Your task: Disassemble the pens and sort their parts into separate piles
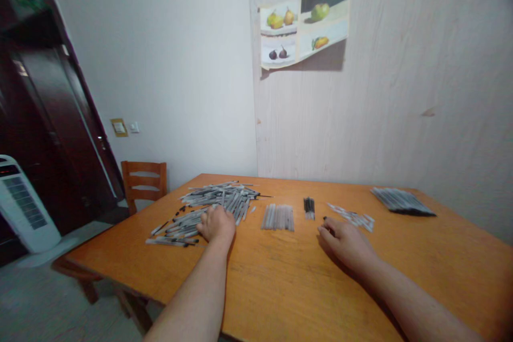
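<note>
My left hand (216, 224) rests on the near edge of a big loose pile of grey pens (212, 203) on the wooden table (280, 288); its fingers curl down into the pens and are hidden. My right hand (344, 240) lies on the table with fingers curled, a small dark pen part showing at its fingertips. Just beyond it lie a small bundle of black pieces (309, 207) and a row of pale grey tubes (278, 217). Small white pieces (352, 217) lie to the right of the bundle.
A stack of flat grey packets (402, 201) lies at the table's far right. A wooden chair (143, 181) stands at the far left corner. A white heater (24, 206) and a dark door are on the left. A fruit poster (303, 25) hangs on the wall.
</note>
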Action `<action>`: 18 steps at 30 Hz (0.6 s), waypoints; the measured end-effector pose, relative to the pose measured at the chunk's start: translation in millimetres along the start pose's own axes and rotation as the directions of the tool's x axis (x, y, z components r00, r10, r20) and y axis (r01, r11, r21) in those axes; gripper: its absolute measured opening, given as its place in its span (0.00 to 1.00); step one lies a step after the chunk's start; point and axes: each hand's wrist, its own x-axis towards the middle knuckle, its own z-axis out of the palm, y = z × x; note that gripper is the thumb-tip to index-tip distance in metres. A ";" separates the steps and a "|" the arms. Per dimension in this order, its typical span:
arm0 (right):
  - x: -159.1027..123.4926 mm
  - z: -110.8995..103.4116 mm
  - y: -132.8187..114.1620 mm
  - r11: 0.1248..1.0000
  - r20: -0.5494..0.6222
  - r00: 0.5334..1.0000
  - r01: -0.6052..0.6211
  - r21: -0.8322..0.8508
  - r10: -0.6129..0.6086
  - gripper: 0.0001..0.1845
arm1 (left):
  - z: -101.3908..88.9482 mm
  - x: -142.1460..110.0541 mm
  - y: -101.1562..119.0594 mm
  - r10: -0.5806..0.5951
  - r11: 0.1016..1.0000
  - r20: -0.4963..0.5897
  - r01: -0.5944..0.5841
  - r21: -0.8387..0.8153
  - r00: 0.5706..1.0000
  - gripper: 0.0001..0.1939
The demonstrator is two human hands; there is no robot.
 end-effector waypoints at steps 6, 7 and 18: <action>-0.4 -1.7 -2.3 1.000 -0.003 1.000 0.003 -0.004 -0.003 0.15 | 1.5 -0.4 -2.6 0.006 1.000 -0.028 -0.006 -0.010 1.000 0.16; -0.5 -1.4 -1.9 1.000 -0.007 1.000 0.003 -0.003 -0.003 0.15 | 0.2 -1.2 -2.8 0.007 1.000 -0.032 -0.007 -0.015 0.999 0.16; -0.5 0.3 -5.8 0.998 -0.056 0.998 0.005 0.057 -0.002 0.15 | -11.1 -4.7 30.7 0.173 0.848 -0.088 -0.194 -0.492 0.981 0.13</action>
